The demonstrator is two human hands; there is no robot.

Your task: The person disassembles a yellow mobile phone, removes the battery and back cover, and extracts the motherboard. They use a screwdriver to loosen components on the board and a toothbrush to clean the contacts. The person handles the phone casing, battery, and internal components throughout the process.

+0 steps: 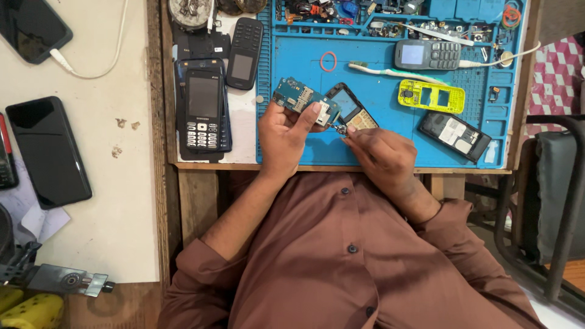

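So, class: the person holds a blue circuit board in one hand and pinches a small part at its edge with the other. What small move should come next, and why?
Probably ease the small metal part clear of the circuit board: the right hand pinches it at the board's edge, while the left hand grips the board above the blue mat.

The left hand point(285, 137) covers the near end of the blue circuit board point(297, 95), so that end of the board cannot be read. The right hand point(381, 152) fingertips pinch a small metallic part point(339, 128) — too small to identify. The phone front frame point(351, 109) is partly hidden behind both hands.

Tray compartments point(390, 18) along the blue mat's far edge hold tiny parts — indistinct and cut off by the top edge. The black smartphone point(30, 27) at top left is cropped.
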